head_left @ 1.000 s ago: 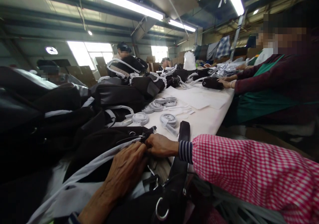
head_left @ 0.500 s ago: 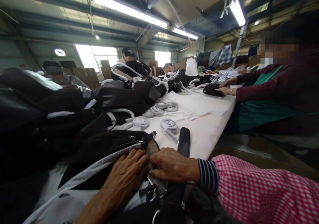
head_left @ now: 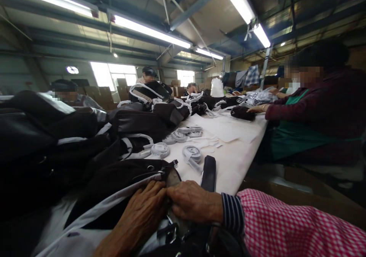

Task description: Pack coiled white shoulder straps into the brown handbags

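A black bag [head_left: 111, 181] lies in front of me, with its zipped opening showing a beige-grey lining [head_left: 173, 177]. My left hand [head_left: 147, 201] rests over the bag's edge, its fingers bent round the side of the opening and its thumb hidden. My right hand [head_left: 193, 201] is closed on the other edge of the opening, its knuckles meeting the left fingertips. What lies inside its grip is hidden. A white-wrapped handle [head_left: 105, 207] crosses the bag beside my left forearm. Below the hands are zipper teeth and dark metal clasps [head_left: 171, 232]. A black strap [head_left: 209, 173] stands behind my right hand.
Coiled, white-wrapped straps [head_left: 192, 154] lie on the white table [head_left: 228, 165]. More black bags [head_left: 140, 122] are piled at the left and back. At the right, a co-worker in a green apron [head_left: 288, 135] handles a small black bag [head_left: 242, 113]. Others stand behind the pile.
My right hand has shifted slightly left against my left fingers, covering more of the lining. The view has tilted up a little. The co-worker at the right has leaned back slightly.
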Available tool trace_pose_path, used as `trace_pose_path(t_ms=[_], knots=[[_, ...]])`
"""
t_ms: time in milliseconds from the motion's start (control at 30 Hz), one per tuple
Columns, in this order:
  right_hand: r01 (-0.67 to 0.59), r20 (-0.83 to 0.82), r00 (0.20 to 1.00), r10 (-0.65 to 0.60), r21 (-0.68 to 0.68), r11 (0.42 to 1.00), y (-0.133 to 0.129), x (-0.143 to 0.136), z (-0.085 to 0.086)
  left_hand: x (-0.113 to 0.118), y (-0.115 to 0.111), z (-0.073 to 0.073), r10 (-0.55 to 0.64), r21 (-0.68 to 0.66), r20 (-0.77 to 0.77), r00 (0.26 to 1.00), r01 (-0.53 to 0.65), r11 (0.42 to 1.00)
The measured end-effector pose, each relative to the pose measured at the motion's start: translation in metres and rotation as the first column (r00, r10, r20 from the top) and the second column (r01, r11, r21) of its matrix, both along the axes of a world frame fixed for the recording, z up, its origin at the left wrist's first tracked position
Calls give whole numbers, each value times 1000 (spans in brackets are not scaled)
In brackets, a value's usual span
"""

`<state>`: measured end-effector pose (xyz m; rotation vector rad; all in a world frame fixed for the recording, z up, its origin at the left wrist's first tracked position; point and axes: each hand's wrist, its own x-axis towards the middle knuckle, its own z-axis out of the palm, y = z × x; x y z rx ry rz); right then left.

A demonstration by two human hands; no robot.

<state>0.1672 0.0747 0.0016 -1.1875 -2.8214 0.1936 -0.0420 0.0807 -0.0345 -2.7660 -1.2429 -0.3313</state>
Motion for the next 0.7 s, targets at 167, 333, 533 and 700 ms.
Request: trace_pose_path(t_ms=[167,333,533,700], knots=[[-24,51,998,27,-54,998,5,-5,5,0,-2,6,6,-13,70,998,-5,1000],[15,-70,997,-24,-134,991,6,-1,13,3,-6,18,41,-148,40,998,-34,988],[-198,-350,929,120,-194,961,7,19,9,4,-11,22,84,-130,11,996,-82,988],[-243,-234,920,315,291,926,31,13,-20,7,-9,27,55,-115,13,998,-53,992]])
